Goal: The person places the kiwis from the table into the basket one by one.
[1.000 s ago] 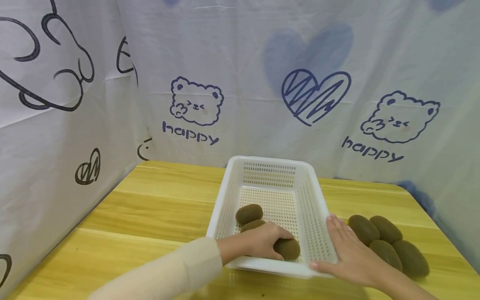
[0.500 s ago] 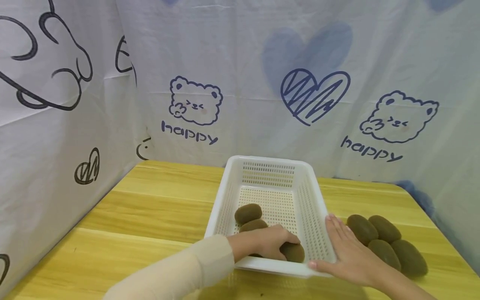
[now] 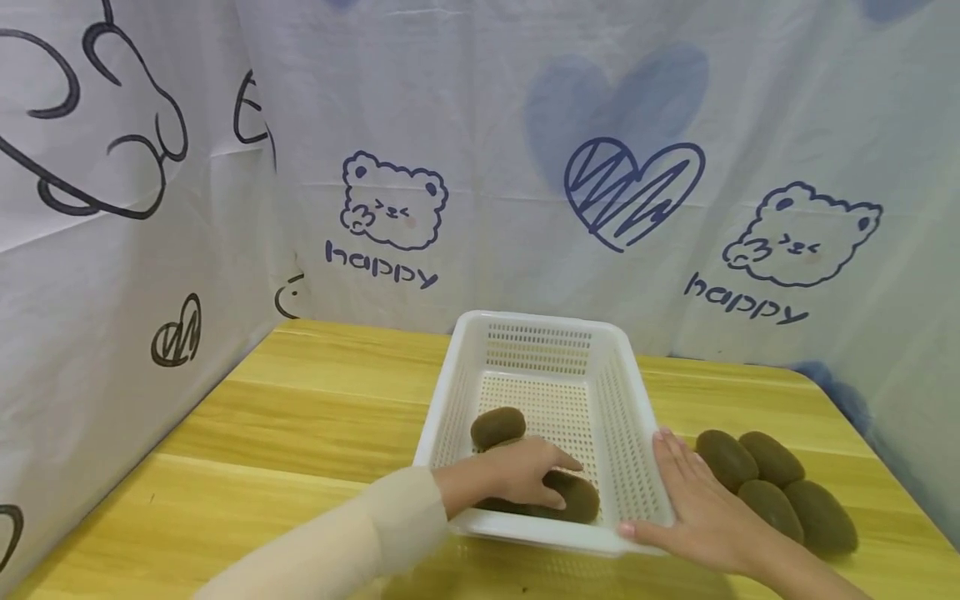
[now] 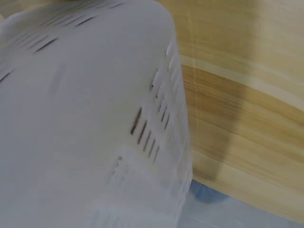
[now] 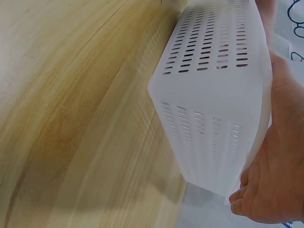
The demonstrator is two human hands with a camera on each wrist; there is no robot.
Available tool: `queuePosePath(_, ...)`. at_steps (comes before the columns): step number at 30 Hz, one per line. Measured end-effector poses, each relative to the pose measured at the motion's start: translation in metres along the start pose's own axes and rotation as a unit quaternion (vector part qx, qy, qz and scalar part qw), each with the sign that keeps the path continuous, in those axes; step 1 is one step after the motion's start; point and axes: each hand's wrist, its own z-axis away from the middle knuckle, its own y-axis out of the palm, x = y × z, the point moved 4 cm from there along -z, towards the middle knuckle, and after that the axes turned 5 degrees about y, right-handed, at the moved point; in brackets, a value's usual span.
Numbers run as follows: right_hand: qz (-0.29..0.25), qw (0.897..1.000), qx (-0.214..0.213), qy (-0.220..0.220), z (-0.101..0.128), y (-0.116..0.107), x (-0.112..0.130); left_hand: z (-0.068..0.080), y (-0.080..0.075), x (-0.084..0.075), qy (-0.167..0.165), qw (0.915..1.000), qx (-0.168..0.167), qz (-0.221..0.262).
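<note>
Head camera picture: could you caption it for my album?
Left hand over kiwifruit in a white plastic basket, right hand touching it, four more kiwifruit alongside.

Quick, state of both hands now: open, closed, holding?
Left hand: open, fingers spread over a kiwi inside the white plastic basket.
Right hand: open, resting against the basket's edge.
</note>
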Motion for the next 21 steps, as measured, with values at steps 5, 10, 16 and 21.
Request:
queuePosePath(5,0.001,1.0,0.002,0.003,0.0,0.0,0.0,0.016,-0.017,0.002,0.002,0.9967,-0.081,0.005)
queuePosePath(10,0.003,1.0,-0.009,-0.002,0.0,0.0,-0.001,0.039,-0.028,0.011,-0.011,0.9884,-0.152,-0.003)
queuePosePath(16,-0.022,1.0,0.014,0.011,0.0,0.0,-0.003,0.07,-0.032,0.023,-0.081,0.9795,-0.182,-0.032)
queuePosePath(21,-0.014,1.0,0.01,0.006,0.0,0.0,-0.002,0.094,-0.026,0.031,-0.132,0.975,-0.172,-0.051)
